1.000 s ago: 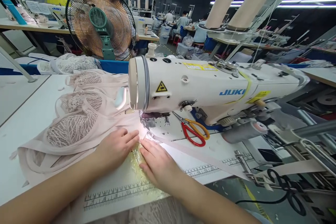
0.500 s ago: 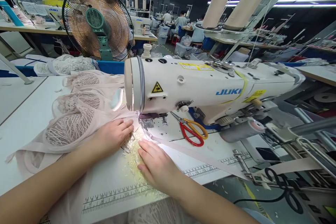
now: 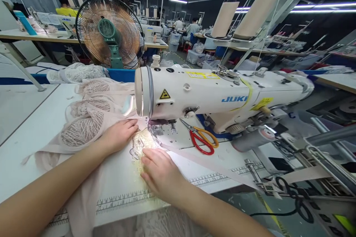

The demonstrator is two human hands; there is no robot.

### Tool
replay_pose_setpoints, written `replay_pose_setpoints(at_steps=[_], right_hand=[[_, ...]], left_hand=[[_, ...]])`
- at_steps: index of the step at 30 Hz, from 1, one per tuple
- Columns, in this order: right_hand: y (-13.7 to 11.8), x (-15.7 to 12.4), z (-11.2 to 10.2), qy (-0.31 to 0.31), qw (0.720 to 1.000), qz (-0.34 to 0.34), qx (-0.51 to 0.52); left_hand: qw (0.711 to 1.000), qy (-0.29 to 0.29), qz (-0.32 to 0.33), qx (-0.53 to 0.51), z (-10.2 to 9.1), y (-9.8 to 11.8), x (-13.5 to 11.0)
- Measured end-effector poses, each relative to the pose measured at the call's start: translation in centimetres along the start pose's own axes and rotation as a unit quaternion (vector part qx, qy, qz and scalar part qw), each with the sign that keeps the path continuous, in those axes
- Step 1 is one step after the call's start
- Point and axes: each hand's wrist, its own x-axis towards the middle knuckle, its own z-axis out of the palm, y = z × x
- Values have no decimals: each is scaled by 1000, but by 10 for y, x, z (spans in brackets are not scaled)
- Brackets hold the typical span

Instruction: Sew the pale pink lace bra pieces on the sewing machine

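Note:
My left hand (image 3: 119, 135) lies nearly flat, fingers stretched, on the pale pink lace bra fabric (image 3: 83, 129) just left of the needle area. Several lace cups spread back along the table beside the sewing machine (image 3: 191, 92). My right hand (image 3: 161, 170) rests low in front of the machine, fingers extended over a yellowish, shiny patch (image 3: 141, 142) on the table. What lies under its fingertips is hidden. From the needle area a thin pale pink strip (image 3: 200, 159) runs right to a metal guide (image 3: 254, 172). The needle itself cannot be made out.
Red-and-orange-handled scissors (image 3: 201, 140) lie on the machine bed. A grey thread cone (image 3: 254, 139) is at the right. Printed ruler marks (image 3: 125, 202) line the table's front. Behind stand a large fan (image 3: 109, 31) and tall thread cones (image 3: 226, 18); people sit at other machines.
The view has shifted slightly, so the machine and fabric appear a little lower. Both hands stay near the needle area; the yellowish patch between them shows more. No grasp or release is visible.

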Motion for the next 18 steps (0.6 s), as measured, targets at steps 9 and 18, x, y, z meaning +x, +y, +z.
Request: replay_pose_setpoints(at_steps=[9, 18], right_hand=[[-96, 37, 51, -95, 989, -93, 59], [-118, 41, 42, -216, 970, -108, 2]], left_hand=[[976, -56, -141, 159, -66, -4, -109], [956, -84, -276, 43, -93, -31, -151]])
